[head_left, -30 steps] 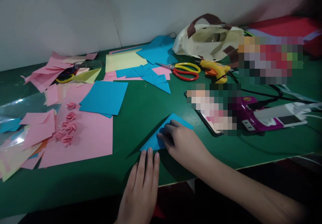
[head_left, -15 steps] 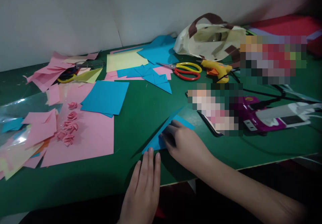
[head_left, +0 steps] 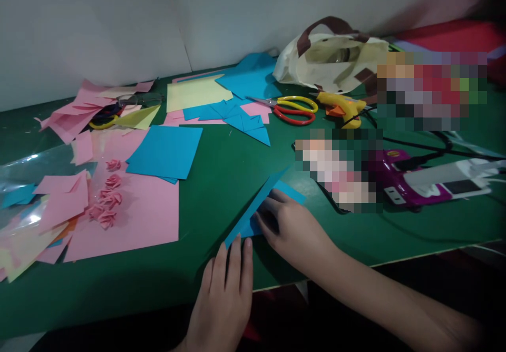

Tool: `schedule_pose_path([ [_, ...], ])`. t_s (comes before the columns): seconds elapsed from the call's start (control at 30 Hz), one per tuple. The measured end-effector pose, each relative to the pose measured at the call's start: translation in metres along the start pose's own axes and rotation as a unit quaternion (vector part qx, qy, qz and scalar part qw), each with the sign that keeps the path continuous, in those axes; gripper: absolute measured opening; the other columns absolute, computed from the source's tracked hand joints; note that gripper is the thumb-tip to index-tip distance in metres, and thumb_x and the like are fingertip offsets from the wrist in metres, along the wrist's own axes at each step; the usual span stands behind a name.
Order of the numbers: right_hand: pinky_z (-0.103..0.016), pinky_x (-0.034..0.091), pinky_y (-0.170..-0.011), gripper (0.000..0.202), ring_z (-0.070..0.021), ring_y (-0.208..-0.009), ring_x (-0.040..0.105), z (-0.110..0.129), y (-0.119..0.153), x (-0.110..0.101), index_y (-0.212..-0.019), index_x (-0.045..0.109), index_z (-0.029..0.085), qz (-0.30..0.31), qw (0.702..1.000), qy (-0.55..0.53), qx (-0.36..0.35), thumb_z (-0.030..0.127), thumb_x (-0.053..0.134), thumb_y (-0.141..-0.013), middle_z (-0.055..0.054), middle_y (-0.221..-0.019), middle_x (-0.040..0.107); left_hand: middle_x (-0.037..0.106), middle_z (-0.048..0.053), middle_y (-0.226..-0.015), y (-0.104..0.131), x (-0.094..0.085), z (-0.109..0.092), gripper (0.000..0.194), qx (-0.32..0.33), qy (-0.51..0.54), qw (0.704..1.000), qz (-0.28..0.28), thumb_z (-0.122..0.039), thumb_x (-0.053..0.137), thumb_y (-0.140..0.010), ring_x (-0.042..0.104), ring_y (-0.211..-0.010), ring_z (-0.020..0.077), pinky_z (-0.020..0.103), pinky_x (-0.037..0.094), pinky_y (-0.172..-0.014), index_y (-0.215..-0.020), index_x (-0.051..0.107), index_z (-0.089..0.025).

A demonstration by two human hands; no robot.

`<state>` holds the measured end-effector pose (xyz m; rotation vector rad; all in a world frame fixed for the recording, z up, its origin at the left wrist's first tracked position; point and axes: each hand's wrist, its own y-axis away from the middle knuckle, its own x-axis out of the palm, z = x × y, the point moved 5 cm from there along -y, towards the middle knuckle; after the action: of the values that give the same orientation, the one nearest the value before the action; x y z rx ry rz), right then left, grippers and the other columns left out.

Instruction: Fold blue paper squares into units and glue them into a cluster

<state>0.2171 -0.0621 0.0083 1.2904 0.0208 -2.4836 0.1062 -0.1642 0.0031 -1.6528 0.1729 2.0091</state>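
Folding blue paper [head_left: 256, 209] on green bench [head_left: 221, 173], near front edge. Left hand [head_left: 225, 294] flat, fingers extended, fingertips pinning near corner. Right hand [head_left: 294, 231] lies open on sheet, fingers pressing inner layer; one flap raised along diagonal. Judged early: fold begun, crease not yet flattened. Finished pink roses [head_left: 106, 196] well apart to left; scissors [head_left: 290, 110] farther back.

Blue folded paper [head_left: 259, 209]; green table [head_left: 221, 173]; red-yellow scissors [head_left: 290, 109].
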Motion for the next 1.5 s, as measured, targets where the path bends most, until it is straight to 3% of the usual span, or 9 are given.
schedule_pose_path([
  [0.2,-0.027,0.036,-0.055,0.017,-0.0141,-0.062,0.05,-0.001,0.0,0.0,-0.075,0.055,0.016,-0.025,0.999,0.029,-0.015,0.022,0.044,-0.086,-0.006,-0.079,0.052,0.057,0.011,-0.126,0.003,0.002,-0.002,0.044,-0.008,0.023,0.999,-0.043,-0.007,0.028,-0.086,0.052,-0.113,0.0188,0.031,0.041,-0.086,-0.123,0.052,-0.008],
  [0.33,-0.025,0.034,-0.049,0.008,-0.0149,-0.063,0.051,0.001,0.003,-0.001,-0.09,0.05,0.016,-0.091,0.994,0.04,-0.052,0.019,0.046,-0.084,-0.007,-0.086,0.055,0.058,0.01,-0.125,0.002,-0.001,-0.001,0.044,0.003,0.018,0.999,-0.041,-0.007,0.025,-0.089,0.052,-0.115,0.0188,0.031,0.039,-0.088,-0.122,0.053,-0.008],
  [0.47,-0.025,0.03,-0.045,0.01,-0.0143,-0.057,0.048,0.007,0.009,0.004,-0.086,0.051,0.017,-0.161,0.971,0.131,-0.12,0.02,0.041,-0.088,-0.007,-0.083,0.055,0.06,0.012,-0.123,-0.001,-0.004,0.0,0.044,0.006,0.015,0.999,-0.038,-0.007,0.023,-0.089,0.055,-0.113,0.0212,0.033,0.04,-0.087,-0.119,0.054,-0.006],
  [0.63,-0.03,0.038,-0.057,0.022,-0.0193,-0.068,0.05,0.014,0.02,0.005,-0.091,0.055,0.017,-0.199,0.936,0.191,-0.218,0.01,0.035,-0.088,-0.008,-0.083,0.057,0.063,0.016,-0.117,-0.003,-0.005,-0.001,0.042,0.026,0.003,0.999,-0.041,-0.008,0.022,-0.09,0.058,-0.109,0.024,0.035,0.041,-0.087,-0.115,0.055,-0.004],
  [0.87,-0.036,0.042,-0.071,0.027,-0.0232,-0.083,0.049,-0.001,0.029,-0.007,-0.101,0.058,0.013,-0.22,0.938,0.193,-0.184,0.007,0.035,-0.086,-0.015,-0.1,0.056,0.058,0.019,-0.123,-0.004,-0.006,0.0,0.046,0.057,-0.014,0.998,-0.006,-0.029,0.033,-0.093,0.057,-0.111,0.026,0.036,0.046,-0.084,-0.13,0.044,-0.005],
  [1.0,-0.033,0.043,-0.071,0.03,-0.0209,-0.084,0.051,0.002,0.036,-0.008,-0.107,0.06,0.018,-0.194,0.934,0.16,-0.252,0.011,0.037,-0.088,-0.013,-0.103,0.057,0.057,0.022,-0.123,-0.009,-0.006,0.003,0.083,0.044,0.017,0.999,0.004,-0.069,0.053,-0.071,0.056,-0.111,0.0321,0.039,0.048,-0.084,-0.123,0.053,-0.005],
  [1.13,-0.033,0.042,-0.074,0.033,-0.0203,-0.091,0.053,0.01,0.042,-0.004,-0.114,0.059,0.017,-0.119,0.906,0.172,-0.368,0.015,0.034,-0.092,-0.013,-0.107,0.059,0.056,0.026,-0.122,-0.012,-0.004,0.008,0.097,0.018,-0.009,1.0,0.009,-0.069,0.071,-0.048,0.057,-0.109,0.0358,0.042,0.047,-0.084,-0.119,0.058,-0.003],
  [1.33,-0.036,0.044,-0.07,0.037,-0.0218,-0.093,0.055,0.005,0.038,0.002,-0.126,0.051,0.018,-0.064,0.906,0.195,-0.37,0.018,0.039,-0.091,-0.011,-0.108,0.061,0.057,0.026,-0.121,-0.017,-0.006,0.018,0.098,0.016,0.034,0.999,0.004,-0.074,0.064,-0.052,0.058,-0.106,0.0348,0.042,0.046,-0.083,-0.119,0.057,-0.003],
  [1.5,-0.033,0.047,-0.066,0.033,-0.0194,-0.079,0.055,0.007,0.04,-0.005,-0.103,0.065,0.012,-0.095,0.925,0.141,-0.339,0.007,0.039,-0.084,-0.011,-0.094,0.064,0.055,0.025,-0.124,-0.021,-0.007,0.026,0.097,-0.008,0.106,0.994,-0.027,-0.083,0.036,-0.065,0.052,-0.115,0.0335,0.044,0.04,-0.093,-0.121,0.056,-0.006],
])
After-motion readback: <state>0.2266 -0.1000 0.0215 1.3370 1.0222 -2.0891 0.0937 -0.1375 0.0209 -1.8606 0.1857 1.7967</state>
